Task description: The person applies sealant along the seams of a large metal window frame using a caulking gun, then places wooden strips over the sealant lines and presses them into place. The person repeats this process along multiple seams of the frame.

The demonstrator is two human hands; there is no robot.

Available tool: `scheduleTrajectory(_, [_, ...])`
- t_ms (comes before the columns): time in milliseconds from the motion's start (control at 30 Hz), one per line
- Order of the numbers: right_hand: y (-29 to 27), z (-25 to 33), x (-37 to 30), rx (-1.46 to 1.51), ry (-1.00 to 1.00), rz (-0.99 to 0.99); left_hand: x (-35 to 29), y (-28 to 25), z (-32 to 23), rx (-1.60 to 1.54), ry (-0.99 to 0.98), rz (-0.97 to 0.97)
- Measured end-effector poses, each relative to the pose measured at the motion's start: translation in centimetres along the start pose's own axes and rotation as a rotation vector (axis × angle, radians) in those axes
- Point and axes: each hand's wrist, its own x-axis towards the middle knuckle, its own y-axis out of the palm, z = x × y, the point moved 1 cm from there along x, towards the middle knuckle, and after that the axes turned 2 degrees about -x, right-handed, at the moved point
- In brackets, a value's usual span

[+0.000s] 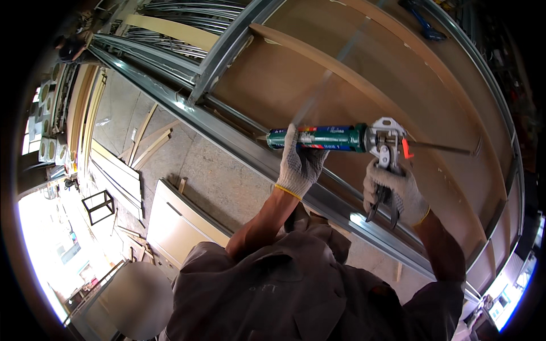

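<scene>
While the caulking gun [387, 145] lies level above the brown board [398, 74], its green cartridge [324, 138], with a red and blue label band, points left toward the grey metal rail [239, 142]. The gloved left hand [301, 162] is closed around the cartridge; the gloved right hand [395, 190] grips the gun's handle and trigger. A pale panel [182, 224] lies on the concrete floor [222, 176] below.

- A joinery or door-making workshop, by the look of it.
- Long metal frame rails [239, 142] run across a big brown board panel [352, 74].
- Timber strips [149, 145] and a pale door panel [182, 224] lie on the concrete floor [222, 176].
</scene>
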Motion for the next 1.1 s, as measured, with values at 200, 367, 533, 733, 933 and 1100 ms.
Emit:
scheduleTrajectory(200, [-5.1, -0.7, -3.2, -0.096, -0.056, 0.062, -0.6, -1.4, 5.7, -0.018, 0.031, 0.046])
scheduleTrajectory(367, [-9.5, -1.2, -5.6, -0.127, -0.007, 0.063, -2.4, -1.6, 11.0, 0.006, 0.051, 0.03])
scheduleTrajectory(533, [-13.0, -2.1, -8.8, -0.131, 0.028, -0.027, -4.6, -2.3, 15.5, 0.055, -0.009, 0.012])
scheduleTrajectory(733, [-18.4, -2.1, -15.9, -0.155, 0.15, -0.205, -13.9, -3.8, 19.0, 1.232, -0.007, 0.228])
scheduleTrajectory(933, [-24.8, -3.3, -21.1, -0.183, 0.165, -0.244, -7.2, 2.4, 25.2, 2.094, 0.697, 1.099])
scheduleTrajectory(1100, [-31.6, -4.5, -24.6, -0.213, 0.131, -0.215, -7.1, 2.0, 35.6, 2.351, 0.027, 0.87])
